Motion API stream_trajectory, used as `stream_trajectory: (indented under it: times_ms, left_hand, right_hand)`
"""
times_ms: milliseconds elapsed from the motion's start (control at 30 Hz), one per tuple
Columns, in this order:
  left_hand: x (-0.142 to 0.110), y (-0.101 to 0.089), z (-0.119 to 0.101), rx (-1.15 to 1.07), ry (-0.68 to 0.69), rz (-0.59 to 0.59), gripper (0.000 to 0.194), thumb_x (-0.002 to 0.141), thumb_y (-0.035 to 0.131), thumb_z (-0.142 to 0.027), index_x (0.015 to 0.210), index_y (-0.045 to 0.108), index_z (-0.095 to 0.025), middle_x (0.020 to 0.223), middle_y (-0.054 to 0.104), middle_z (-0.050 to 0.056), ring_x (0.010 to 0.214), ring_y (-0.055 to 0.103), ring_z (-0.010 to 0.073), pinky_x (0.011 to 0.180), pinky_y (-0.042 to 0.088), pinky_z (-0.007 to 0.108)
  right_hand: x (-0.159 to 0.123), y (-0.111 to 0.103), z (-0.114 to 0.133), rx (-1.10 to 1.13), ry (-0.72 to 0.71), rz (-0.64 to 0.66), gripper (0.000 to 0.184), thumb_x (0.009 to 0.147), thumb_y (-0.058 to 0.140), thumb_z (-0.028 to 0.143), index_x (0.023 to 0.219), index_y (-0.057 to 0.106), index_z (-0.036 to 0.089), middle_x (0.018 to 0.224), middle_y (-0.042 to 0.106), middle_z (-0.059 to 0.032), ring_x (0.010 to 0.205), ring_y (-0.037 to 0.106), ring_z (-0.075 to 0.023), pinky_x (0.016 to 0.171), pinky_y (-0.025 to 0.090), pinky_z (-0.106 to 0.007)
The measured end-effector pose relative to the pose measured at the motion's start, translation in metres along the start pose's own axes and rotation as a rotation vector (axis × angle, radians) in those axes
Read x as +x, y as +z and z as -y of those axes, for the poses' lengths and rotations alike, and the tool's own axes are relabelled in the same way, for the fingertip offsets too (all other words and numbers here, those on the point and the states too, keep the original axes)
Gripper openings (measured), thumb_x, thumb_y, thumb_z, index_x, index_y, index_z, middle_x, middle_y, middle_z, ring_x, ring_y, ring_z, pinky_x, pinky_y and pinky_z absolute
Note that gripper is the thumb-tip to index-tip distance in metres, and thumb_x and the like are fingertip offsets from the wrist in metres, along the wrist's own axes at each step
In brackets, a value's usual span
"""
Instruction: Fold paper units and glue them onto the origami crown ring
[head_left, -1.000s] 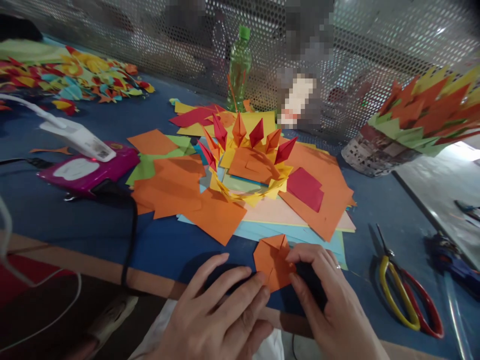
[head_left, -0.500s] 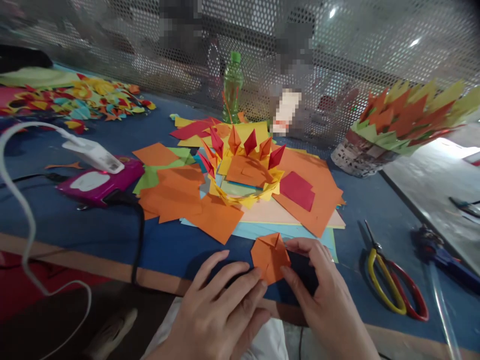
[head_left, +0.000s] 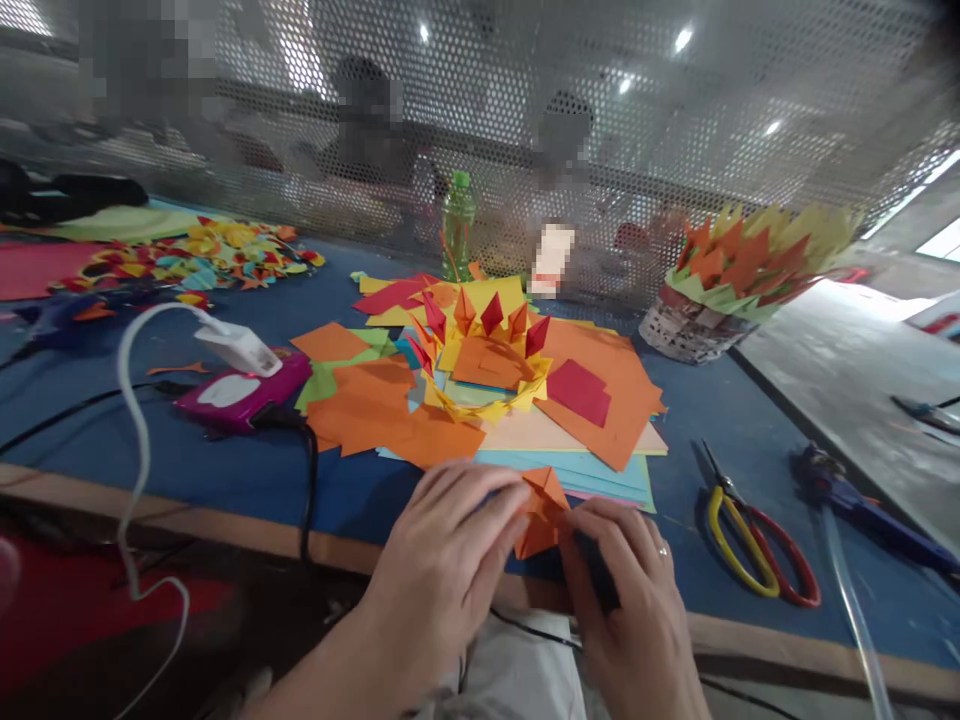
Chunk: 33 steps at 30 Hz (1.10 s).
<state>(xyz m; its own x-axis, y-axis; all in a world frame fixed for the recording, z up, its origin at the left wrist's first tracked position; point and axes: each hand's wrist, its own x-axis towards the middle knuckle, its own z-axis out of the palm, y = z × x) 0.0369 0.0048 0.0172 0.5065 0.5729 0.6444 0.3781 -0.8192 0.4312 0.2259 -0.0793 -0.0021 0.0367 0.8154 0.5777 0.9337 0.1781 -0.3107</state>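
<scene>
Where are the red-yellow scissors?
On the head view's right, the red-and-yellow-handled metal scissors lie between the bare right hand and the long blue tool.

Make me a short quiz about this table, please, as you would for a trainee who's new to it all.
1. What does the left hand touch?
A: the green-capped bottle
B: the folded orange paper
C: the white cable
2. True or false: from the wearer's viewpoint, the scissors lie to the right of the right hand.
3. Fill in: a ring shows on the ____ hand.

Key: 1. B; 2. true; 3. right.
</scene>
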Motion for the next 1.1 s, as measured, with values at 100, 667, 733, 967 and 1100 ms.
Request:
stream_trajectory:
  times_ms: [100,667,733,967,1100]
  left_hand:
    - [0.019,0.009,0.004,0.072,-0.118,0.172,0.024,0.103,0.046,-0.015,0.122,0.06,-0.015,0.125,0.067,0.012,0.113,0.065,0.0238,0.097,0.054,0.04]
    - [0.029,0.018,0.01,-0.135,-0.17,0.136,0.048,0.091,0.046,0.001,0.131,0.063,-0.02,0.12,0.067,0.009,0.111,0.069,0.0179,0.099,0.058,0.033]
    - [0.022,0.01,0.008,-0.139,-0.167,0.136,0.048,0.092,0.047,0.0,0.13,0.066,-0.02,0.119,0.068,0.008,0.11,0.07,0.0172,0.099,0.057,0.031]
    - [0.007,-0.008,0.0,-0.211,-0.103,0.281,0.044,0.096,0.044,-0.002,0.118,0.075,-0.024,0.118,0.072,0.005,0.104,0.072,0.0127,0.093,0.057,0.021]
    - [0.004,-0.015,-0.001,-0.237,-0.13,0.301,0.038,0.099,0.042,-0.005,0.112,0.074,-0.021,0.118,0.072,0.004,0.104,0.072,0.0125,0.092,0.057,0.019]
  right_hand:
    - [-0.01,-0.001,0.003,-0.041,-0.084,-0.012,0.023,0.094,0.057,0.014,0.113,0.063,0.025,0.112,0.066,-0.0062,0.099,0.061,-0.0201,0.082,0.045,-0.034]
    - [-0.018,-0.002,0.008,-0.018,-0.174,0.024,0.019,0.095,0.064,0.022,0.114,0.065,0.026,0.115,0.074,-0.0012,0.106,0.064,-0.0192,0.088,0.042,-0.033]
    - [-0.018,-0.002,0.007,0.001,-0.164,0.026,0.019,0.095,0.065,0.022,0.113,0.065,0.027,0.115,0.074,0.0002,0.107,0.064,-0.0191,0.09,0.041,-0.033]
    - [-0.02,-0.004,0.002,-0.036,-0.207,0.027,0.022,0.095,0.063,0.019,0.116,0.066,0.025,0.118,0.073,-0.0031,0.11,0.062,-0.0206,0.092,0.039,-0.035]
    - [-0.02,-0.006,0.0,-0.081,-0.253,0.022,0.028,0.089,0.075,0.037,0.113,0.068,0.024,0.117,0.074,-0.0046,0.109,0.062,-0.0234,0.091,0.039,-0.037]
